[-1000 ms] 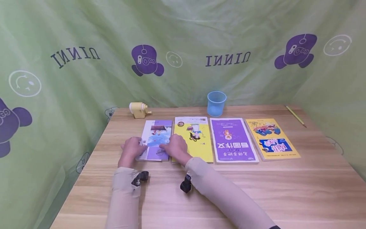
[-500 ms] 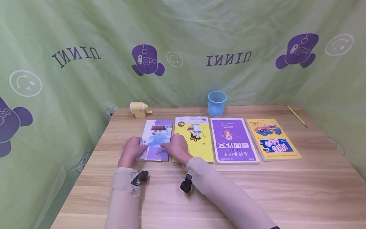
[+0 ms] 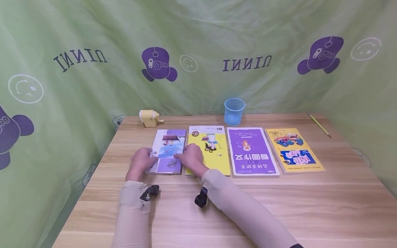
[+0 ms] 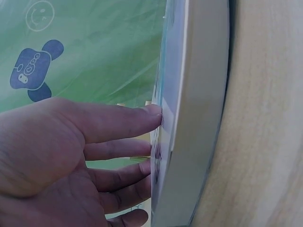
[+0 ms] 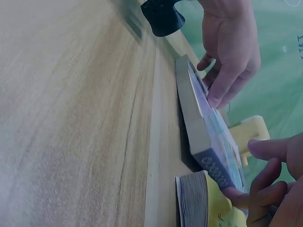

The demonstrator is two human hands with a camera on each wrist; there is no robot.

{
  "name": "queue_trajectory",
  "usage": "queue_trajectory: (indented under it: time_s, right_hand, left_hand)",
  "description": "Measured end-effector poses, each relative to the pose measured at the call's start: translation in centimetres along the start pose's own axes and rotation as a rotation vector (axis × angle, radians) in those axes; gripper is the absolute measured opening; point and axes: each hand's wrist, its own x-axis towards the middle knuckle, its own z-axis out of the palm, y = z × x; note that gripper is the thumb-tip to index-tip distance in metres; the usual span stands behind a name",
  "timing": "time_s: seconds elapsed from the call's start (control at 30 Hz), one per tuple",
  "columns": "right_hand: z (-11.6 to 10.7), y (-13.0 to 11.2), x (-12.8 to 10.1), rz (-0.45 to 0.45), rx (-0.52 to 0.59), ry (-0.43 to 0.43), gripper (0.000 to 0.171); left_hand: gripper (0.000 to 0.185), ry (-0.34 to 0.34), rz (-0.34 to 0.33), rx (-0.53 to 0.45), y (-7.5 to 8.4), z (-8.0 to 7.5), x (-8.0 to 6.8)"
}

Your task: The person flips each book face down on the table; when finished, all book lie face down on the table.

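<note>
Left hand (image 3: 141, 164) and right hand (image 3: 191, 159) flank the small purple-and-blue book (image 3: 168, 150), one at each long edge. The left hand's fingers are nearly straight, their tips (image 4: 152, 112) touching the cover at the book's left edge. The right hand lies with its palm over the seam between this book and the yellow book (image 3: 208, 149); its fingertips (image 5: 232, 193) bear on the small book's right edge. Whether either thumb reaches under the book cannot be told, so neither hand can be called a firm grip. In the right wrist view the near right corner of the book appears raised slightly off the wooden table (image 3: 217, 213).

Spatial relation: the small book lies directly ahead of both hands and between them, at the left end of the row. Its long axis runs away from the person, parallel to the forearms. Both hands are in contact with it; neither is nearer.

Count: four books in one row, left to right the small purple-and-blue book, the yellow book, the purple book (image 3: 251, 151) and the orange-yellow book (image 3: 294, 149). Behind the row stand one blue cup (image 3: 234, 111) and one yellow pencil sharpener (image 3: 150, 118). One pencil (image 3: 319, 125) lies near the far right corner. One green printed curtain (image 3: 93, 69) encloses the table.
</note>
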Motion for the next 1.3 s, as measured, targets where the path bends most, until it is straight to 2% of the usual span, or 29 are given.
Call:
queue_trajectory:
  time_s: [0.07,0.2,0.33,0.4,0.67,0.83,0.97,1.1,1.3]
  right_hand:
    - [-0.1,0.0,0.0,-0.002,0.012,0.003,0.041]
    - [-0.2,0.1,0.0,0.024,0.029,0.006,0.026]
    - [-0.3,0.1,0.1,0.051,0.059,0.023,0.046]
    - [-0.3,0.1,0.1,0.068,0.084,0.03,0.05]
    - [-0.6,0.3,0.3,0.097,0.22,0.046,0.045]
    - [-1.3,0.3,0.5,0.085,0.295,0.049,0.051]
    - [-2.2,0.1,0.4,0.077,0.369,0.045,0.053]
    - [-3.0,-0.1,0.5,0.064,0.449,0.031,0.051]
    - [-3.7,-0.5,0.6,0.028,0.526,-0.009,0.044]
  left_hand:
    - [0.053,-0.005,-0.005,0.003,0.0,-0.1,-0.1]
    - [0.052,-0.006,-0.012,0.005,0.1,-0.2,-0.2]
    - [0.052,-0.005,-0.014,0.01,0.1,-0.1,-0.2]
    - [0.052,-0.007,-0.013,0.011,0.1,-0.1,-0.2]
    - [0.051,-0.025,0.023,0.0,0.1,-0.3,-0.2]
    - [0.047,-0.04,0.041,-0.02,0.0,-0.4,-0.1]
    - [0.043,-0.079,0.052,-0.071,0.2,-0.3,0.1]
    - [0.038,-0.128,0.086,-0.121,0.5,0.0,0.2]
    - [0.044,-0.187,0.199,-0.115,0.8,0.2,0.1]
